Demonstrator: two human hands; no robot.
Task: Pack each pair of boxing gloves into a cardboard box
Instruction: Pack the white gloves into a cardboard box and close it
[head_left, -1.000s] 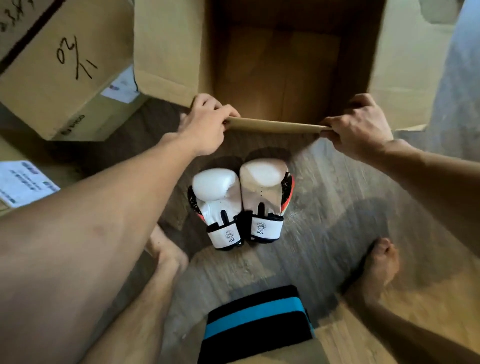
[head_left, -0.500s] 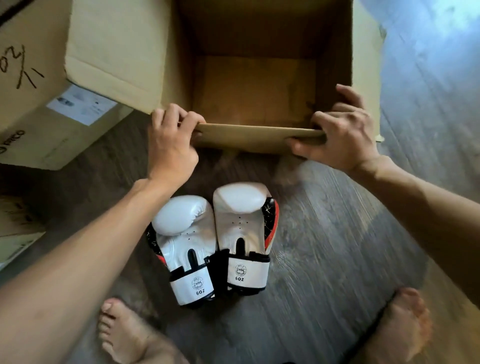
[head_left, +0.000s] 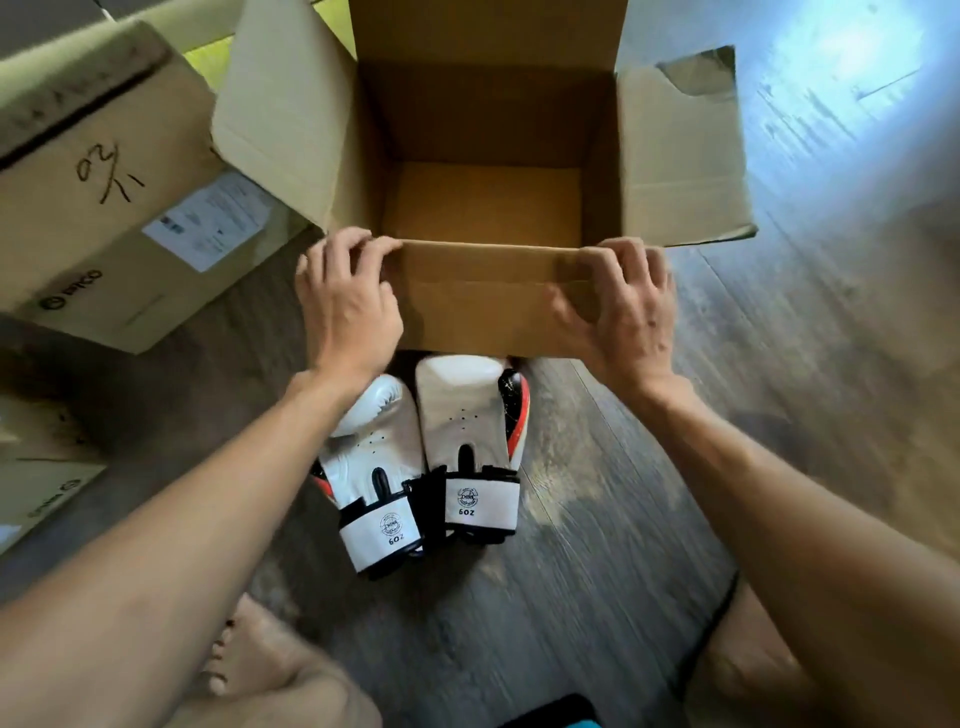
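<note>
An open cardboard box (head_left: 488, 301) stands on the floor in front of me, its inside bare. Its near flap is folded down toward me. My left hand (head_left: 345, 306) grips the flap's left corner and my right hand (head_left: 621, 312) rests on its right corner with fingers curled over the edge. A pair of white boxing gloves with black and red trim lies side by side just below the box, cuffs marked 6oz toward me: the left glove (head_left: 376, 483) partly under my left wrist, the right glove (head_left: 467, 436) touching the flap's lower edge.
A closed cardboard box (head_left: 104, 192) with handwriting and a white label sits at the left, touching the open box's left flap. More flat cardboard (head_left: 41, 483) lies at the far left. My bare foot (head_left: 244, 649) and knees are near the bottom on a dark wood floor (head_left: 779, 338).
The near flap has been folded further down and outward, showing its outer face. Both hands moved down with it. The view rose, showing more of the box's inside and flaps.
</note>
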